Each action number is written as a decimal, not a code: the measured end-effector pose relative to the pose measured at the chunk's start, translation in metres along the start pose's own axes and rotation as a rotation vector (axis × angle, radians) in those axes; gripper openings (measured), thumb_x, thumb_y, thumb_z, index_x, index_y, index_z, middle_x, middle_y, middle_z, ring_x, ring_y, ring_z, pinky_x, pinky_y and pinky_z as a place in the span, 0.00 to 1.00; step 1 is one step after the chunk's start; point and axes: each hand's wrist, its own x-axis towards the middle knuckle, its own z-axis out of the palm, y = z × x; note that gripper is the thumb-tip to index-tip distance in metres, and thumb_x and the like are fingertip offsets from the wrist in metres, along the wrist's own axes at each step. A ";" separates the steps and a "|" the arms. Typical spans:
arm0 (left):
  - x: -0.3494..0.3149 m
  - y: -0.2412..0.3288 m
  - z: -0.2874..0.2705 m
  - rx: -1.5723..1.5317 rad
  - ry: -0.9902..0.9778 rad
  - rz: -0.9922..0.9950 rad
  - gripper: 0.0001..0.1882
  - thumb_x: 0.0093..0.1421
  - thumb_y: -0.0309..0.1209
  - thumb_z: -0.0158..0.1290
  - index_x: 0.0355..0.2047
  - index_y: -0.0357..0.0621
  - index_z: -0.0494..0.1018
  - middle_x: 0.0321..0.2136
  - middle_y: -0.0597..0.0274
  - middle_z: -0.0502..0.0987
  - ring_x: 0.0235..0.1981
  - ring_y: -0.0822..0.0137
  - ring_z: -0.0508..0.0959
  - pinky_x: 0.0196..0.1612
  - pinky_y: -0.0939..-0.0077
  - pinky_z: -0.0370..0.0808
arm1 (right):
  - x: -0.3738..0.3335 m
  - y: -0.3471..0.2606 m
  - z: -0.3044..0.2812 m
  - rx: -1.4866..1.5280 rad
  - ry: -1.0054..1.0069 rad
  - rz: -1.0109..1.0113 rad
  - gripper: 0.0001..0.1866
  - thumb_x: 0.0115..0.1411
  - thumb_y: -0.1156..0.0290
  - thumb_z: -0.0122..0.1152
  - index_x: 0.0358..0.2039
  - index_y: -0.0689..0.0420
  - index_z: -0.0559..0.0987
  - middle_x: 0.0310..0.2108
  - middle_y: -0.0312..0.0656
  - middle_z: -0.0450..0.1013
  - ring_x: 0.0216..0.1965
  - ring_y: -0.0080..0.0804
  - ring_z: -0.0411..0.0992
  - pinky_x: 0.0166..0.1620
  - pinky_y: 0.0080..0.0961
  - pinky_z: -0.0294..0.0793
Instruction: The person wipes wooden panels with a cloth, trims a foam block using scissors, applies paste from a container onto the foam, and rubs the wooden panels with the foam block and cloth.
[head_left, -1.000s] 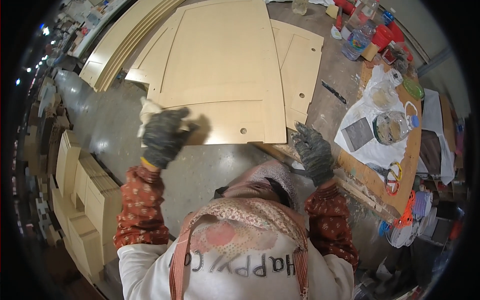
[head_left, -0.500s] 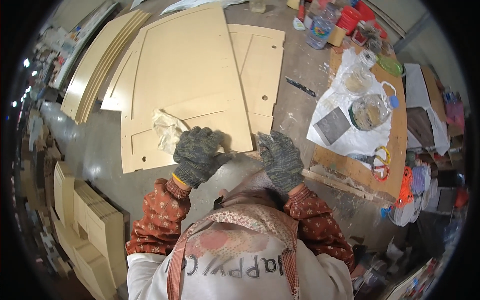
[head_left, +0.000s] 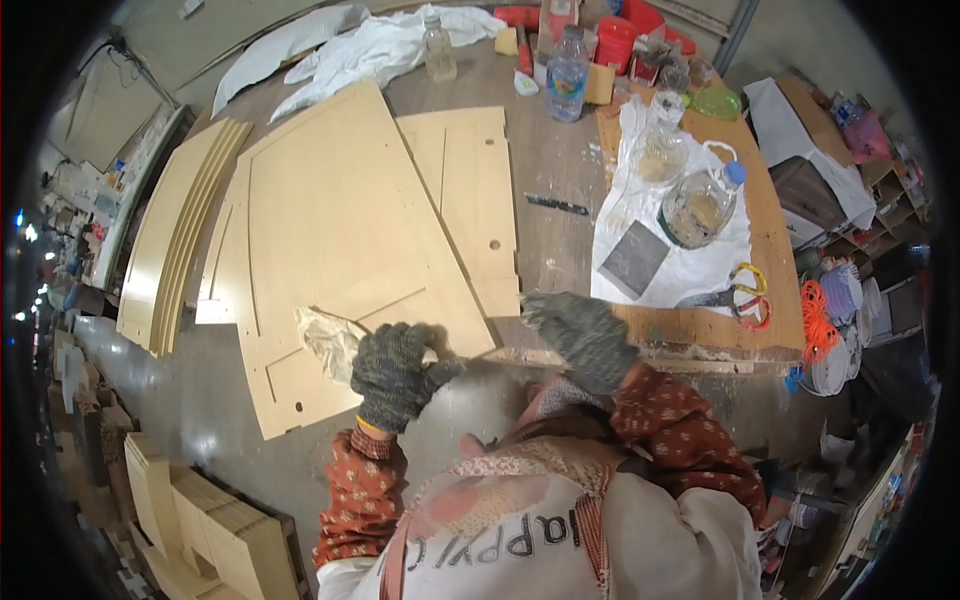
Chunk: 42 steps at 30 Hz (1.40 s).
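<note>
My left hand (head_left: 393,372), in a dark grey knit glove, is closed with curled fingers over one end of a crumpled cream cloth (head_left: 328,343). Both rest near the close edge of a large pale-yellow wooden panel (head_left: 335,215), which has grooved lines and a small hole in its corner. A second pale panel (head_left: 490,215) lies partly beneath it on the right. My right hand (head_left: 585,340), gloved alike, is over the table's front edge, just right of the panels. Motion smears its fingers, so any grip is unclear.
Stacked curved panels (head_left: 180,235) lie at left. A black utility knife (head_left: 557,204) lies behind my right hand. On a white cloth (head_left: 622,208) at right are a grey sanding sheet (head_left: 635,260) and a blue-capped jug (head_left: 700,212); scissors (head_left: 752,310) lie nearby. A bottle (head_left: 567,75) stands behind.
The view has tilted, showing more of the table's far side. My right hand has shifted right, away from my left hand and the panel edge. My left hand stays with the cream cloth.
</note>
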 end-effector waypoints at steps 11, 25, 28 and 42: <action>-0.004 -0.002 -0.003 0.005 0.074 -0.080 0.25 0.40 0.52 0.63 0.31 0.49 0.75 0.21 0.62 0.73 0.25 0.57 0.73 0.29 0.63 0.67 | 0.076 0.006 -0.223 -0.590 0.490 -0.013 0.17 0.58 0.64 0.56 0.47 0.54 0.75 0.44 0.46 0.74 0.47 0.41 0.72 0.50 0.31 0.69; -0.008 -0.001 0.001 0.110 0.148 -0.064 0.34 0.42 0.54 0.62 0.43 0.43 0.70 0.37 0.54 0.75 0.38 0.51 0.74 0.42 0.57 0.69 | 0.189 0.127 -0.243 -0.929 -0.588 0.625 0.63 0.33 0.33 0.65 0.64 0.53 0.52 0.59 0.53 0.60 0.59 0.46 0.61 0.60 0.34 0.59; -0.006 0.002 0.000 0.113 0.136 -0.060 0.35 0.41 0.52 0.64 0.44 0.43 0.70 0.45 0.52 0.74 0.46 0.49 0.73 0.50 0.55 0.68 | 0.187 0.095 -0.261 -1.037 -0.571 0.570 0.61 0.32 0.37 0.69 0.64 0.50 0.53 0.57 0.53 0.63 0.55 0.49 0.65 0.56 0.39 0.64; -0.003 0.003 0.004 0.013 0.122 -0.044 0.35 0.37 0.52 0.66 0.41 0.42 0.70 0.40 0.54 0.76 0.42 0.52 0.75 0.46 0.58 0.70 | 0.213 0.068 -0.239 -1.055 -0.389 0.077 0.42 0.42 0.43 0.64 0.55 0.52 0.68 0.46 0.53 0.72 0.48 0.46 0.71 0.53 0.35 0.67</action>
